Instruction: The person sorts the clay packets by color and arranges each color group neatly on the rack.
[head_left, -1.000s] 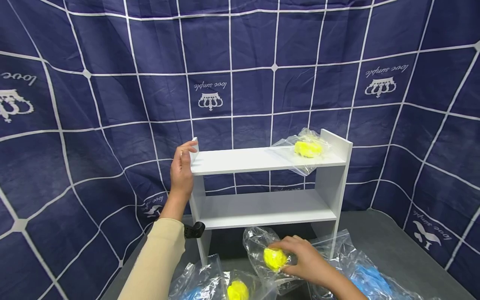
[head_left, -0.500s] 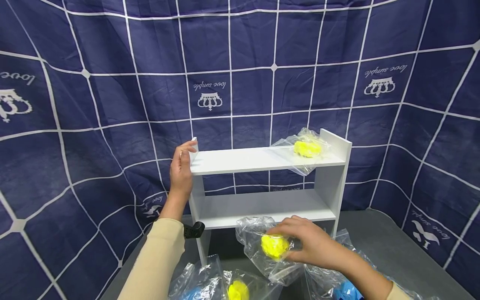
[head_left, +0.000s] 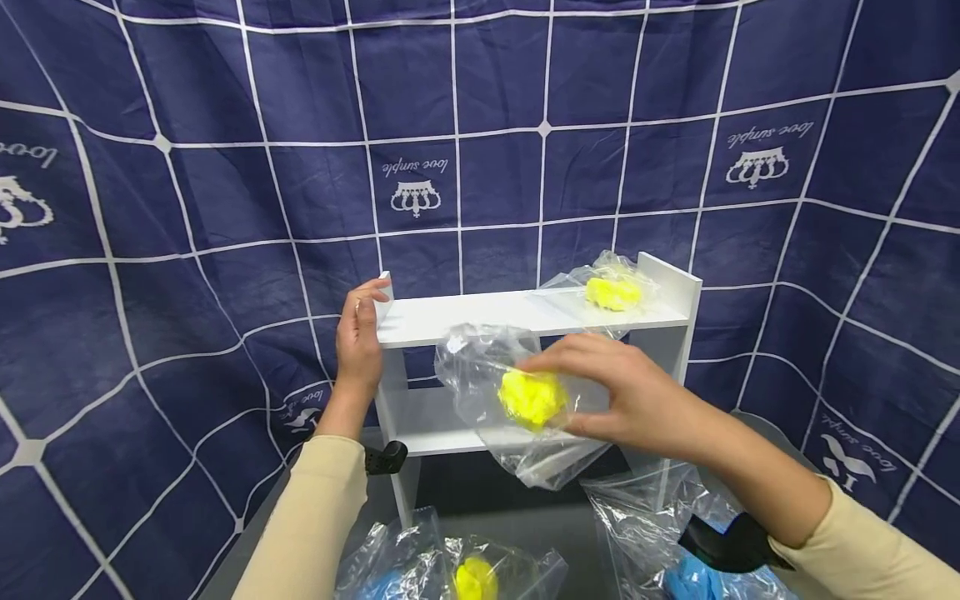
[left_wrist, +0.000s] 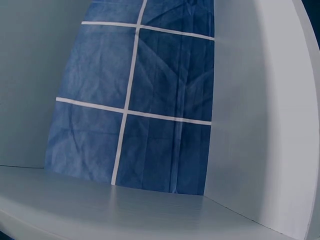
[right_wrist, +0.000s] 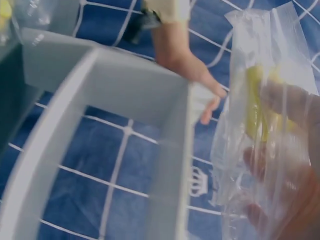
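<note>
My right hand holds a clear plastic bag with a crumpled yellow lump inside, thumb and fingers pinching round the lump. It is raised in front of the white two-tier shelf, about level with the gap between its boards. In the right wrist view the bag hangs partly over the fingers. My left hand grips the upper end of the shelf's left side panel, fingers over its edge. The left wrist view shows the shelf's inside, without the hand.
Another bagged yellow lump lies at the right end of the top board. Below, on the dark grey surface, are a bag with a yellow lump and bags with blue contents. A navy checked cloth hangs behind.
My right hand has lifted the bag with the yellow lump from below the lower board to just under the top board. The left hand stays on the side panel.
</note>
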